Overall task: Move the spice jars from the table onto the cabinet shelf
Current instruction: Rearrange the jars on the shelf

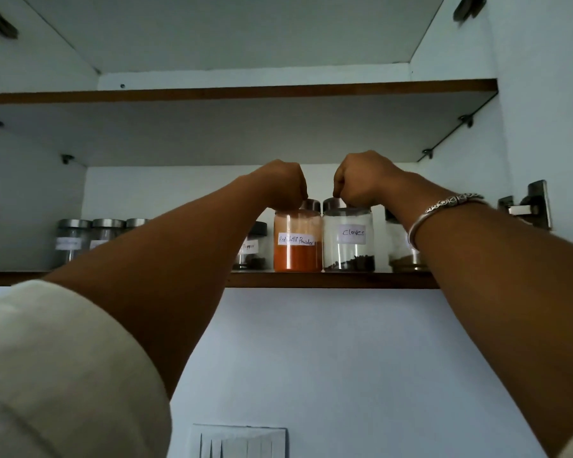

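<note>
1. I read this as the placing step: my left hand (283, 185) is curled over the lid of the red chilli powder jar (297, 241), and my right hand (361, 183) is curled the same way over the lid of the cloves jar (348, 241). Both fists are closed down on the steel caps, fingers hidden behind the knuckles.
2. Both jars stand upright at the front edge of the cabinet shelf (328, 280), touching or nearly so.
3. The next move, as I judge it, calls for letting go straight upward without tipping either jar, perhaps after nudging them back from the edge.
4. Around them: a pepper jar (250, 247) just left, a row of steel-lidded jars (90, 241) further left, and another jar (399, 246) partly hidden behind my right forearm.
5. The upper shelf (239, 92) sits close overhead, limiting lift room; the door hinge (526, 204) lies near my bracelet (444, 209).
</note>
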Action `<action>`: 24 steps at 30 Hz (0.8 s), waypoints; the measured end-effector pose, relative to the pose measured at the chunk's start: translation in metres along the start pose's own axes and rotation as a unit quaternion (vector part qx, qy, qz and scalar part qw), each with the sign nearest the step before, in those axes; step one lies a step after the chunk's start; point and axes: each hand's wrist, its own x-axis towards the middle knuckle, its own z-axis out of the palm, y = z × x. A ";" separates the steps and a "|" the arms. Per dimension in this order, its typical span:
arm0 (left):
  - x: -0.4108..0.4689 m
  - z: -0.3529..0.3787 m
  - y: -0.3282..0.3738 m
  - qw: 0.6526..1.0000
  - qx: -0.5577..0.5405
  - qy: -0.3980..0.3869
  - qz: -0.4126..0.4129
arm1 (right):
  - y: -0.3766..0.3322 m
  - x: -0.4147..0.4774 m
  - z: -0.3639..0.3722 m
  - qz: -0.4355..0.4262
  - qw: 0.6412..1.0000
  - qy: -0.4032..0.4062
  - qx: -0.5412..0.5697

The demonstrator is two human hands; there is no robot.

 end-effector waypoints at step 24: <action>0.090 0.103 -0.053 0.997 0.058 -0.049 -0.023 | 0.006 0.104 0.106 0.004 0.995 -0.093 -0.046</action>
